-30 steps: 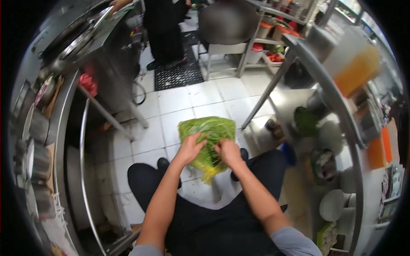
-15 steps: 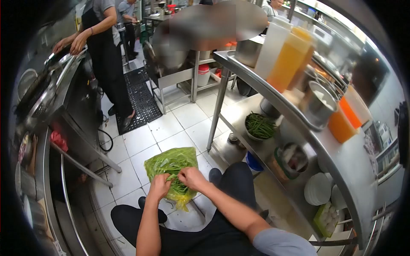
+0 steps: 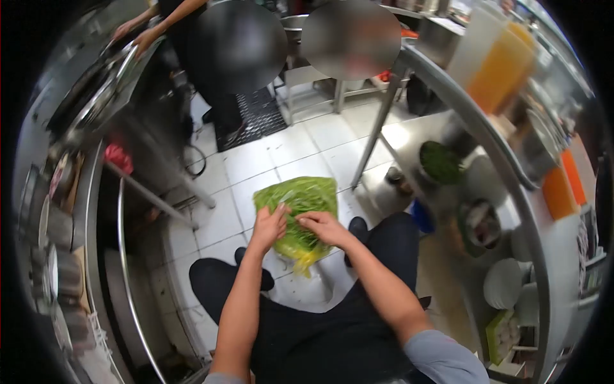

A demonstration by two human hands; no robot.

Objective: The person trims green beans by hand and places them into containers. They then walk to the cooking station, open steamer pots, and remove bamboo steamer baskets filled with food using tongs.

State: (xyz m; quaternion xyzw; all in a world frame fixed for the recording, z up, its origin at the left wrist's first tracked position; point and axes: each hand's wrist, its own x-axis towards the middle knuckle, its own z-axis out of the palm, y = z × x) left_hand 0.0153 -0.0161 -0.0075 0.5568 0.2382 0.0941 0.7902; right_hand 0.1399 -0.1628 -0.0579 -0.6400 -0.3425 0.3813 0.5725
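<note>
A yellow-green plastic bag (image 3: pixel 325 187) sits open on the floor between my knees, with thin green beans (image 3: pixel 307 238) showing inside. Over its left half is my left hand (image 3: pixel 271 224), its fingers curled together near the thumb. My right hand (image 3: pixel 323 228) pinches thumb and fingers together above the beans on the right side. The hands are a little apart. Whatever lies between the fingertips of either hand is too small and blurred to make out.
On my right, a steel table (image 3: pixel 476 109) holds tall containers, and its lower shelf carries a bowl of green beans (image 3: pixel 441 163) and stacked white plates (image 3: pixel 503 283). Pots (image 3: pixel 64 272) line the left. A person's hand (image 3: pixel 148 40) is at the stove. A black mat (image 3: pixel 262 118) lies ahead.
My hands have drawn slightly apart above the bag; earlier they were almost together over the beans. My view has tilted down and shifted, so the surroundings sit differently.
</note>
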